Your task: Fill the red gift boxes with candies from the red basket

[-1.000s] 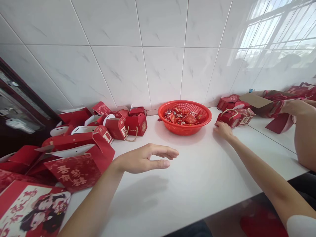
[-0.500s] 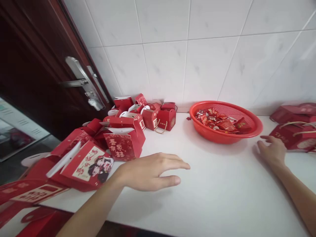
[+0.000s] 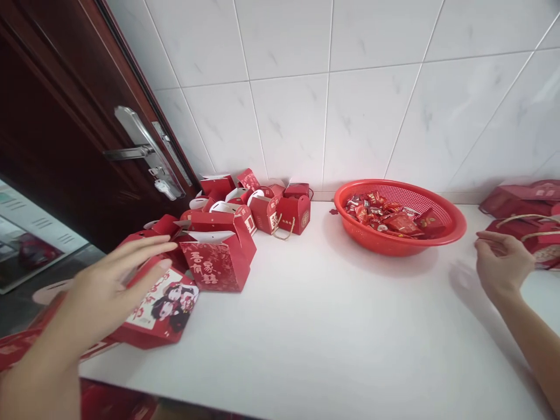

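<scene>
My left hand (image 3: 111,286) is over the red paper gift boxes at the left, its fingers stretched out and holding nothing. Partly behind it stands an open red box with a cartoon couple (image 3: 175,306) on its front; I cannot tell whether the hand touches it. Beside that is a red box with gold characters (image 3: 214,265), its white-lined top open. My right hand (image 3: 503,262) hovers above the table at the right, thumb and fingers loosely curled with a gap and nothing visible between them. It is nearest to a red gift box with a cord handle (image 3: 507,227).
A red plastic basket (image 3: 402,248) holding wrapped sweets (image 3: 376,213) stands near the tiled wall. Several smaller red boxes (image 3: 265,213) crowd the back left. The white table (image 3: 306,326) ends at a front edge. A dark door with a metal handle (image 3: 131,153) is at the left.
My left hand has moved left from above the middle of the table to the red boxes. My right hand has shifted slightly right, away from the basket, its fingers more curled.
</scene>
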A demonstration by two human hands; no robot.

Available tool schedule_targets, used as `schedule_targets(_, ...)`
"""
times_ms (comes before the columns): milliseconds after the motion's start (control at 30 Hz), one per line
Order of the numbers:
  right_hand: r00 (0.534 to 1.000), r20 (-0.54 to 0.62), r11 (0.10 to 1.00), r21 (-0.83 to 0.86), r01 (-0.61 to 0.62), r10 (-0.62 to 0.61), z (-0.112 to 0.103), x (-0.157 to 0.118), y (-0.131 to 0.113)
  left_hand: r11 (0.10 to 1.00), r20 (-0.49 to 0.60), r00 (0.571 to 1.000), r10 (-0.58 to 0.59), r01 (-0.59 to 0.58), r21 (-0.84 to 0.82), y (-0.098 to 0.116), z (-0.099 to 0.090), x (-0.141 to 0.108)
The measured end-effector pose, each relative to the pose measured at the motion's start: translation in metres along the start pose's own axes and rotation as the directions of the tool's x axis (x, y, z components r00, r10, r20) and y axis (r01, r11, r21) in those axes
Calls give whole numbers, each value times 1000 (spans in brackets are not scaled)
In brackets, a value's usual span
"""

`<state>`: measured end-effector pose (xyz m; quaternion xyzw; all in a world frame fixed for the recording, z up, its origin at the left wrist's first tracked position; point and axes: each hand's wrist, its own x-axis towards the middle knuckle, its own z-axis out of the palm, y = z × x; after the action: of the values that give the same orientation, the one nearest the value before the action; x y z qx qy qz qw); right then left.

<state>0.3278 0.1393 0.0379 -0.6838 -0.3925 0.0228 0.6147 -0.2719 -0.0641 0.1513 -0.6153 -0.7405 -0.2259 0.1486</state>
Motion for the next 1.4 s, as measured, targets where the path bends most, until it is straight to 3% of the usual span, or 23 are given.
schedule_targets(167, 985, 6, 983, 58, 172, -173, 1, -11, -7, 998, 95, 994, -55, 55, -4, 40, 19, 21)
schedule_targets(400, 906, 25, 906, 45, 420, -422, 5, -21, -10, 996, 120, 989, -86, 90, -27, 48, 27, 27)
schedule_targets(467, 849, 47, 851, 34, 525, -526, 6, -26, -12, 993, 110, 989, -103, 109, -50, 50, 27, 28)
schedule_targets(600, 671, 108, 674, -12, 739, -734, 9, -37, -17, 977, 39, 992, -122, 127, -171, 51, 31, 33)
schedule_targets(733, 583, 165, 591, 3, 806, -796, 13, -51, -20, 908, 108, 983, -147, 177, -381, 62, 40, 35)
schedule_targets(1000, 491, 163, 502, 32, 864, -856, 19, -61, -21, 792, 213, 973, 85, 64, -607, 134, 56, 41)
schedule_targets(1067, 480, 164, 489, 23, 872, -862, 19, -62, -21, 771, 196, 961, 196, -27, -637, 150, 59, 43)
schedule_targets(1167, 430, 193, 439, 4, 898, -882, 19, -65, -23, 744, 192, 885, 425, -220, -631, 169, 65, 44)
schedule_targets(1267, 388, 252, 392, -38, 919, -886, 21, -72, -26, 704, 188, 823, 535, -312, -637, 182, 73, 44)
schedule_targets(1400, 416, 331, 409, -93, 908, -847, 24, -80, -28, 678, 146, 797, 586, -383, -627, 189, 80, 50)
